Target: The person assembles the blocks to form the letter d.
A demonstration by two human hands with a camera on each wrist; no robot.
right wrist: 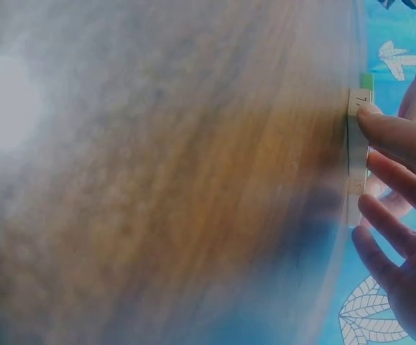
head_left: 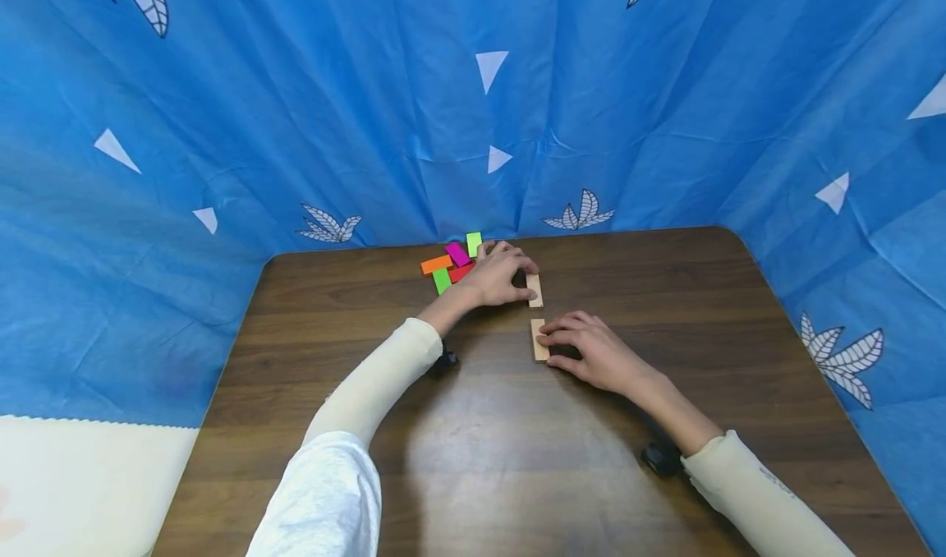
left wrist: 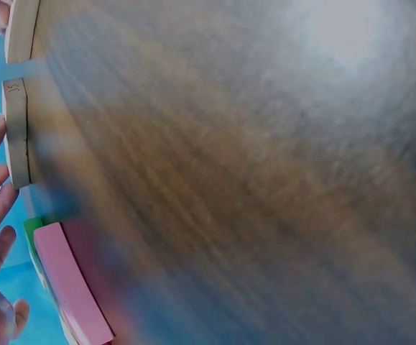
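Two plain wooden blocks lie end to end on the table, a small gap between them. The left hand [head_left: 502, 278] holds the far wooden block [head_left: 535, 292], thumb near its front end and fingers near its back end. In the left wrist view this block [left wrist: 17, 136] bears small dark marks at one end, with the fingertips along its side. My right hand [head_left: 594, 350] holds the near wooden block [head_left: 539, 342], thumb at its front end and fingers further back. The right wrist view shows the thumb on the marked end of this block [right wrist: 358, 140].
Coloured blocks lie in a loose cluster left of the left hand: orange [head_left: 436, 264], purple [head_left: 457, 253], red [head_left: 461, 273], green [head_left: 441, 280] and lime [head_left: 474, 243]. A blue curtain [head_left: 414, 113] hangs behind the brown wooden table [head_left: 650, 278].
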